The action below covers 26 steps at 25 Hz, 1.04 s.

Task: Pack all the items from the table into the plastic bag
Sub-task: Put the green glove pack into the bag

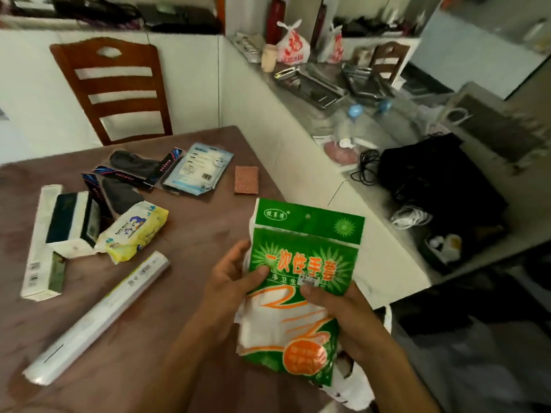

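Observation:
Both hands hold a green and white glove packet (pixel 304 257) upright over the table's right edge. My left hand (pixel 229 281) grips its left side, thumb on the front. My right hand (pixel 343 314) grips its lower right part. A white plastic bag (pixel 354 391) shows below and behind the packet, mostly hidden by it. On the brown table (pixel 190 234) lie a long white roll (pixel 98 317), a yellow wipes pack (pixel 134 231), a white and dark box (pixel 74 222), a long white carton (pixel 41 242), dark sock packs (pixel 131 174), a light blue packet (pixel 199 168) and a small brown patterned pad (pixel 246 179).
A wooden chair (pixel 116 87) stands at the table's far side. To the right runs a low white counter (pixel 298 138) with metal trays (pixel 316 84), tied plastic bags (pixel 293 44), cables and a black bag (pixel 432 177). A dark floor area lies at lower right.

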Tool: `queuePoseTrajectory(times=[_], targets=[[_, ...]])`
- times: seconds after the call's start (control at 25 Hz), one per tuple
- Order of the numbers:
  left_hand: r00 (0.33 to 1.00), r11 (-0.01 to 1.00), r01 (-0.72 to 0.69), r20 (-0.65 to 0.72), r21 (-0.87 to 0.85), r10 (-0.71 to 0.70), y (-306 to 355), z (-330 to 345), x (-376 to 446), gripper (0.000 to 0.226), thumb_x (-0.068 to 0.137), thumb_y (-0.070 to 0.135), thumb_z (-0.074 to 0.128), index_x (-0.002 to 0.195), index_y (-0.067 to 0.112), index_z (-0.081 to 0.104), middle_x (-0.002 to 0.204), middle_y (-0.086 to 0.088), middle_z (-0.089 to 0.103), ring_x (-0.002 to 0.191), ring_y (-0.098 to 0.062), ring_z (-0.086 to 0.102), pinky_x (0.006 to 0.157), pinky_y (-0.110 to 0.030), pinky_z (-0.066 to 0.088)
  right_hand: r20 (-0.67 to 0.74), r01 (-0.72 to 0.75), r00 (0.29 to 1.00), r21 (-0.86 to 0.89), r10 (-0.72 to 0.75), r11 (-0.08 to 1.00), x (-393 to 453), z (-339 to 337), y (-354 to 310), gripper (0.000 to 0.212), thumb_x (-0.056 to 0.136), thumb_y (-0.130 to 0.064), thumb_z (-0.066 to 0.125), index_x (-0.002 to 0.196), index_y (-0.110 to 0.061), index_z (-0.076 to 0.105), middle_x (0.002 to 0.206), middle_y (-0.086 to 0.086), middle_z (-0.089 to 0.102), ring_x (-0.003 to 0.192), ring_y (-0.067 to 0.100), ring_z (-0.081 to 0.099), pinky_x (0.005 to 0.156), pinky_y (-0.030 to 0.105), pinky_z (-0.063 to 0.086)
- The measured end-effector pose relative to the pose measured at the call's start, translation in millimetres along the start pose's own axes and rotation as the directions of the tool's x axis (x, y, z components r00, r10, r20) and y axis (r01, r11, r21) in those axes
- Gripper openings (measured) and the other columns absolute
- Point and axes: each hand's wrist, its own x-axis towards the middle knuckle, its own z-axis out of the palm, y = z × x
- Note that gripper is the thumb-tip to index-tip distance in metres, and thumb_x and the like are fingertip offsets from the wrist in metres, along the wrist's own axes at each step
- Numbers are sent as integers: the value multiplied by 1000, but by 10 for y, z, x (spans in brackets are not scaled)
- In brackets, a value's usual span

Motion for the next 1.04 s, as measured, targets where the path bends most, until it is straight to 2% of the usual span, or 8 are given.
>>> queuePoseTrajectory(times=[0.16, 0.28, 0.44, 0.52, 0.64, 0.8, 0.92, 1.04], targets=[[991, 980, -93, -74, 177, 107, -13, 570, -16, 35, 88, 5, 65, 122, 14, 60, 99, -3, 76, 87, -15, 71, 69, -26, 59, -185, 74, 980, -37, -80, 997, -79, -368, -320, 34, 74, -5, 77, 106, -14, 68, 99, 9, 78, 87, 25, 75, 73, 39, 60], [944, 754, -154, -131, 639, 304, -153, 931, -192, 17, 94, 18, 60, 111, 19, 63, 96, 5, 67, 82, -3, 62, 67, -13, 50, -346, 314, 902, 119, -257, 942, -60, -807, -769, 27, 80, -2, 71, 102, -18, 69, 92, -5, 79, 83, 14, 75, 64, 31, 61], [945, 235, -128, 190, 964, -265, -831, 1347, -414, 58, 84, 64, 51, 136, 38, 45, 136, 11, 50, 120, -10, 50, 106, -33, 40, -413, 513, 814, 185, -408, 838, 69, -1251, -1200, 37, 84, -1, 69, 113, -22, 62, 100, -15, 76, 92, 5, 72, 70, 26, 60], [897, 197, -161, 227, 967, -380, -1078, 1516, -386, 60, 89, 60, 51, 141, 33, 40, 142, 3, 47, 122, -19, 49, 107, -36, 39, -362, 474, 840, 124, -405, 872, 178, -1226, -1102, 35, 83, -2, 71, 103, -28, 60, 83, -24, 75, 82, -3, 71, 63, 21, 58], [910, 284, -290, 355, 914, -212, -1165, 1627, -421, 44, 92, 44, 57, 128, 18, 54, 124, -6, 62, 106, -21, 58, 93, -35, 48, -241, 345, 908, -33, -343, 938, 250, -1062, -709, 29, 80, -8, 77, 93, -28, 61, 84, -19, 70, 78, -6, 70, 63, 18, 55], [778, 258, -456, 522, 852, -350, -1440, 1686, -637, 40, 90, 42, 55, 129, 30, 55, 133, 11, 60, 124, -17, 54, 108, -40, 39, -226, 178, 946, -234, -231, 956, 294, -1164, -263, 17, 83, -14, 75, 81, -24, 61, 82, -8, 68, 69, 7, 70, 65, 26, 57], [918, 391, -365, 396, 845, 2, -1374, 1567, -603, 24, 87, 25, 60, 108, 24, 71, 103, 6, 73, 91, -9, 63, 84, -21, 47, -250, 96, 943, -430, -220, 898, 246, -1449, -155, 22, 84, -16, 74, 71, -27, 61, 81, 2, 71, 74, 22, 69, 72, 34, 55], [876, -118, -168, 203, 979, 437, -1239, 1266, -371, 23, 80, 34, 59, 95, 23, 73, 119, -4, 67, 109, -21, 54, 85, -40, 49, -260, 28, 952, -448, -160, 894, 183, -1717, -199, 20, 84, -9, 72, 73, -22, 63, 76, 0, 70, 65, 13, 65, 59, 25, 49]])
